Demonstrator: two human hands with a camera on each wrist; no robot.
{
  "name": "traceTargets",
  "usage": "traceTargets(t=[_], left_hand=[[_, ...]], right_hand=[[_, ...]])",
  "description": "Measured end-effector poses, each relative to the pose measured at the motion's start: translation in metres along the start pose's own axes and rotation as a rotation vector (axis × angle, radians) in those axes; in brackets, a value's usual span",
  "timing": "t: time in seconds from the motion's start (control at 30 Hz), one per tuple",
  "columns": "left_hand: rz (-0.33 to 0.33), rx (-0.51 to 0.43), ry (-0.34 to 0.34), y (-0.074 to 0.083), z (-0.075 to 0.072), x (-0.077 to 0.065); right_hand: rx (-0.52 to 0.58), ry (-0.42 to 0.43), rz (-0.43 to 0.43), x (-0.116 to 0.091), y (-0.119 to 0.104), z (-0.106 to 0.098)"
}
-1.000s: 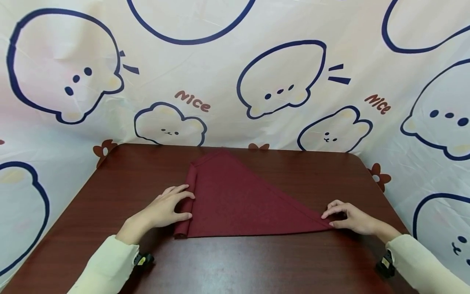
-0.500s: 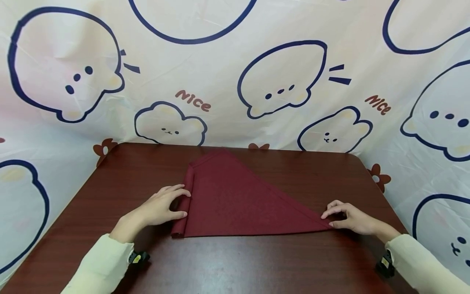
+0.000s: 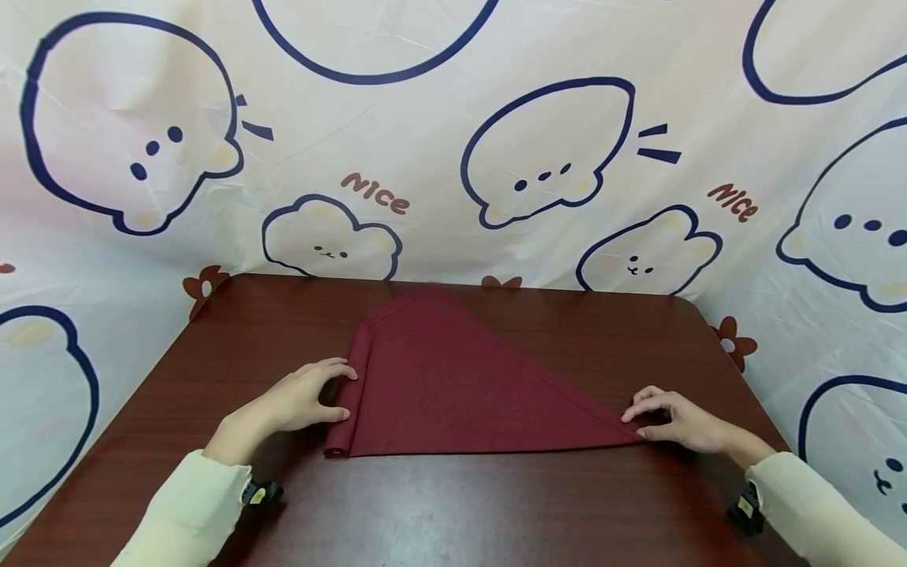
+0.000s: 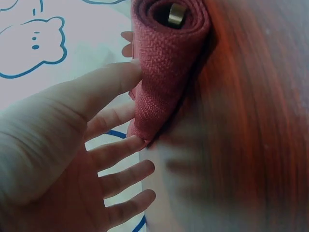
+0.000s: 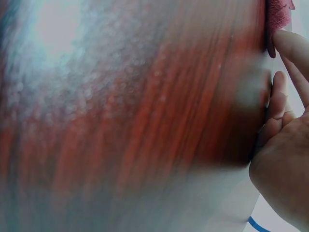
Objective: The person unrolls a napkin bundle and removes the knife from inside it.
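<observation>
A dark red cloth (image 3: 453,386), most likely a napkin, lies on the table with its left part wound into a roll (image 3: 359,350). My left hand (image 3: 294,402) rests its thumb and fingertips on this roll, the fingers spread and only lightly bent. Inside the roll's near end, the left wrist view shows a gold-coloured metal piece (image 4: 176,14); the rest of it is hidden. At the cloth's pointed right corner, my right hand (image 3: 680,421) pinches the tip between thumb and forefinger. The right wrist view catches only a bit of cloth (image 5: 278,19) by the thumb.
The brown wooden table (image 3: 453,512) has rounded far corners. Behind it and at both sides hangs a pale sheet (image 3: 439,142) with blue cartoon outlines, close to the table's edges.
My left hand and the roll have shifted to the left, and more of the cloth lies flat to the right of the roll. The right hand stays at the corner.
</observation>
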State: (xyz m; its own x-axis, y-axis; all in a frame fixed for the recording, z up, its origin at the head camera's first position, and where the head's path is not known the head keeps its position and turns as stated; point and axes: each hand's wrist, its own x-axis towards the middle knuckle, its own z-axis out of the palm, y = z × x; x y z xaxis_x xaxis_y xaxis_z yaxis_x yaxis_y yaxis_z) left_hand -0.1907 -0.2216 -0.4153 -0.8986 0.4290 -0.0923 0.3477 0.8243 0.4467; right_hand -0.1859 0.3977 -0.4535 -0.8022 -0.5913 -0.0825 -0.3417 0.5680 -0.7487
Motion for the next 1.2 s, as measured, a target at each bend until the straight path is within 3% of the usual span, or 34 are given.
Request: traceTargets(t=[0.5, 1.2], left_hand=[[0.041, -0.081, 0.009, -0.0061, -0.0023, -0.0017], [0.010, -0.034, 0.003, -0.0077, -0.0018, -0.0033]], right_hand=[[0.005, 0.012, 0.010, -0.0034, -0.0027, -0.0010], [-0.025, 0.009, 0.024, 0.0006, -0.0005, -0.0001]])
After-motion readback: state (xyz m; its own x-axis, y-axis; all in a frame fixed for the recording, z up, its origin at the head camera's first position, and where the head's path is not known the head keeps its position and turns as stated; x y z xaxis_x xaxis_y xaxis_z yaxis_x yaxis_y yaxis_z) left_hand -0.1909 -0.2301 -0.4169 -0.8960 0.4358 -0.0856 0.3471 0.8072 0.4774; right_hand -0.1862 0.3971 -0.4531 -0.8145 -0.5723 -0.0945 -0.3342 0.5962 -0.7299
